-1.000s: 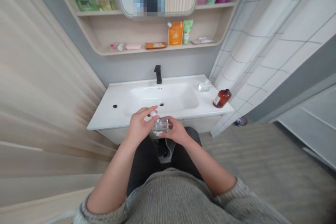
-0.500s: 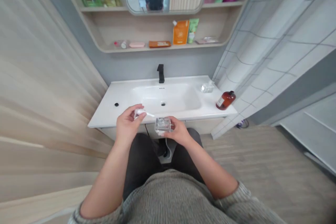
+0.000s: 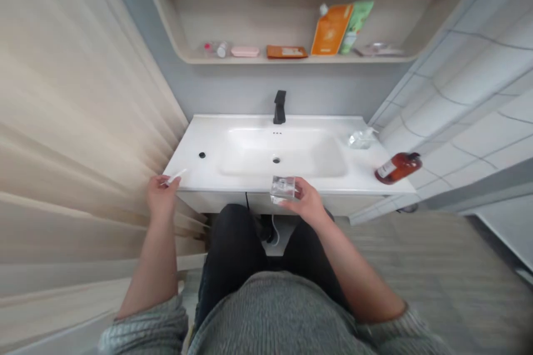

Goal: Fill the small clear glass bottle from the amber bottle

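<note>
Sweater (image 3: 283, 316), grey and ribbed, covers my torso above dark trousers (image 3: 235, 244). My right hand (image 3: 307, 199) holds a small clear container (image 3: 283, 188) at the counter's front edge, fingers curled around its right side. My left hand (image 3: 162, 195), well apart at the left front corner of the white countertop (image 3: 204, 136), pinches a slender white piece (image 3: 178, 175); whether this touches the surface I cannot tell. Beyond lies the sink basin (image 3: 333, 158); to its right are an amber bottle (image 3: 397, 168) and, farther back, a clear pump bottle (image 3: 361, 138). A black faucet (image 3: 280, 106) rises behind the basin. On the wall shelf (image 3: 258, 60), an orange pouch (image 3: 332, 30) leans beside a green tube (image 3: 357, 28).
</note>
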Demonstrator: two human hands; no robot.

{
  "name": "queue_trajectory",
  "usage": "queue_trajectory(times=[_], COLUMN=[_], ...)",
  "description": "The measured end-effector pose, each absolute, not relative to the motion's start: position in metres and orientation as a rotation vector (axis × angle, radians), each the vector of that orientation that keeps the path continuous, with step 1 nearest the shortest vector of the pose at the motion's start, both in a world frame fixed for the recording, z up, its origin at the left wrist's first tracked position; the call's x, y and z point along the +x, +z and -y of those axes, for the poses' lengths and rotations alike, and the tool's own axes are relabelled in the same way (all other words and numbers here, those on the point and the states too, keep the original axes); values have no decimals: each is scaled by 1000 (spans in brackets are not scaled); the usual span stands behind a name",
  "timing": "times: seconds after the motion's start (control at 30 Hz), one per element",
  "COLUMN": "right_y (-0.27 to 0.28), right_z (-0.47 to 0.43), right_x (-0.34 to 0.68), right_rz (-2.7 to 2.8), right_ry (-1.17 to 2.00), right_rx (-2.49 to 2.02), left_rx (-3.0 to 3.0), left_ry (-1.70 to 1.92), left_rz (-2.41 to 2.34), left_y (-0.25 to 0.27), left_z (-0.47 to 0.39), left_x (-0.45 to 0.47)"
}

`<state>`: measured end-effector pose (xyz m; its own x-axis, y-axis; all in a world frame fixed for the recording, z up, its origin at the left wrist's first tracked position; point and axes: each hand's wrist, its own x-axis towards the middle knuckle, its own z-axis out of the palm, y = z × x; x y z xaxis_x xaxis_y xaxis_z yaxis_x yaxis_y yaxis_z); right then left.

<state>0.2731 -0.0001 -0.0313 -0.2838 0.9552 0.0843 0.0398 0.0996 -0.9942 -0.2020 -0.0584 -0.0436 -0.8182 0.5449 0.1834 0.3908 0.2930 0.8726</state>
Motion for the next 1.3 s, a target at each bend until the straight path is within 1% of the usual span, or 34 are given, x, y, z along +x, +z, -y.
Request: queue_trajectory(times=[0.13,0.37,0.5,0.7,0.77,0.83,0.9,0.97,1.0,1.07,1.13,1.2,1.3], right_y=[-29,-33,-34,-29,-26,-24,-21,-19,-17,-14,-12,-11,-15], right_z=[-3,-5,-8,-10,-8,-6,-4,-2,-2,-3,-3,-4,-5], right_x=[272,278,277,273,273,275,277,279,279,278,276,274,272], right_rz=[1476,1447,1454,1458,1444,1436,1448,1471,1486,1517,1546,1565,1564], right_ry=[1310,1314,1311,1306,1320,1341,1358,1363,1362,1374,1409,1448,1472], right_rx=[-1035,-1071,-1064,-1015,-1000,-996,-1003,-1002,-996,-967,-919,-867,-783], left_rx=[1134,1386,1499,1396,1436,1561,1726,1776,1770,1700,1583,1478,1390], left_ry=[1134,826,766,745,825,1033,1338,1542,1534,1374,1256,1209,1199], left_rz=[-2712,-2816,-2803,-2751,-2737,-2701,-2506,-2139,-1916,-1493,-1241,-1142,-1121], left_y=[-42,-54,-54,-34,-25,-15,-7,-3,-2,-3,-5,-8,-9], left_z=[28,-18,-18,-11,-2,13,30,45,50,53,51,47,44], left_x=[-224,-233,-229,-219,-204,-176,-132,-79,-52,-4,29,48,57])
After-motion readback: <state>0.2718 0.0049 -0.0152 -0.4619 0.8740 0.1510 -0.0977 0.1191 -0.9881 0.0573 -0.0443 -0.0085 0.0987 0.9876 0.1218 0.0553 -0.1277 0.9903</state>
